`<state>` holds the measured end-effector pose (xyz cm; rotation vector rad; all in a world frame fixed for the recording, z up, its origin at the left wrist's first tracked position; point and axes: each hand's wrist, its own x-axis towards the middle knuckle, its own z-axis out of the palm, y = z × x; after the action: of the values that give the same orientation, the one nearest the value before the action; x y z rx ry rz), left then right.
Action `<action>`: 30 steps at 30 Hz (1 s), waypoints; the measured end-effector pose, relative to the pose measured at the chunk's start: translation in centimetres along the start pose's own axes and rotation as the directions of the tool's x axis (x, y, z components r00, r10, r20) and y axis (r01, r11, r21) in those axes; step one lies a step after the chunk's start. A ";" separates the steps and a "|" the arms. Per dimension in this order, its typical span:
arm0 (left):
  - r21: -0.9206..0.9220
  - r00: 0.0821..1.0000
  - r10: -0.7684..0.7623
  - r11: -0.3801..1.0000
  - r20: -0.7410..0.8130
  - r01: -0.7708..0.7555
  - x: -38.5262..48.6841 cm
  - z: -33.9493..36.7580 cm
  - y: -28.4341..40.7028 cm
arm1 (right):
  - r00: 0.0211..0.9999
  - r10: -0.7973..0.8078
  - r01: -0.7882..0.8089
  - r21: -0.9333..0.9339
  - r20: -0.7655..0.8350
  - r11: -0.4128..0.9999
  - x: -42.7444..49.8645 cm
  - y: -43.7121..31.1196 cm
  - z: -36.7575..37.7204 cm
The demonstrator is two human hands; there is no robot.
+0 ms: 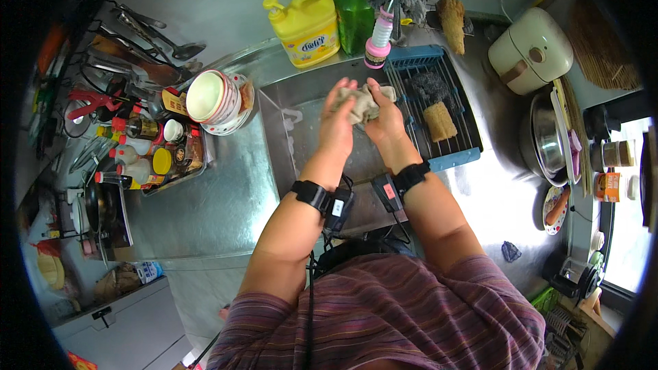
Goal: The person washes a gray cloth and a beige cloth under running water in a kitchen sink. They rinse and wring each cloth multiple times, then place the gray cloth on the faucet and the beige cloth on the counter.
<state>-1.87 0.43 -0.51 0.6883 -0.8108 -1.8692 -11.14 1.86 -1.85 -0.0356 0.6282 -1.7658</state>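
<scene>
A crumpled beige cloth (364, 104) is bunched between my two hands above the stainless steel sink (313, 151). On its left side my left hand (337, 119) grips it with curved fingers. From the right, my right hand (384, 117) presses and holds the same cloth. The pink-and-white faucet extension (379, 43) hangs just beyond my fingers; whether water runs is not clear. Close to my right hand, a blue-ended drain rack (455, 155) spans the sink's right part, bearing a dark mesh scourer (431, 87) and a tan loofah sponge piece (440, 122).
Stacked bowls (205, 97) stand left of the sink, near a tray of bottles (177, 182). A yellow detergent jug (307, 28) and a green pump bottle (353, 20) line the back edge. At right are a cream air fryer (532, 51) and metal basins (540, 139).
</scene>
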 end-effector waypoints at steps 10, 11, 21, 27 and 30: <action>0.804 0.929 0.344 0.511 0.133 -0.304 0.7 -0.3 -0.6 | 0.956 0.285 -0.287 -0.013 -0.063 0.958 -1.9 1.7 1.6; 0.788 0.907 0.344 0.476 0.243 -0.392 0.0 0.3 -0.7 | 0.983 0.117 -0.130 -0.086 -0.142 0.988 -1.6 1.3 1.8; 0.890 0.982 0.126 0.417 0.143 -0.183 0.6 0.6 -1.6 | 0.998 0.048 -0.053 -0.143 -0.032 0.988 -0.8 2.2 -0.3; 0.625 0.977 0.056 0.775 -0.208 0.089 1.9 -1.2 -2.3 | 0.905 0.416 -0.416 0.022 -0.085 0.909 -0.7 2.2 -0.7; 0.715 0.991 0.131 0.695 -0.023 -0.075 1.3 -0.5 -2.4 | 0.972 0.236 -0.236 -0.008 -0.011 0.972 -0.1 1.8 -1.0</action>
<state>-3.28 -0.13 -2.83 1.1518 -1.5276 -1.3721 -9.86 2.09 -3.46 0.0408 0.6216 -1.5337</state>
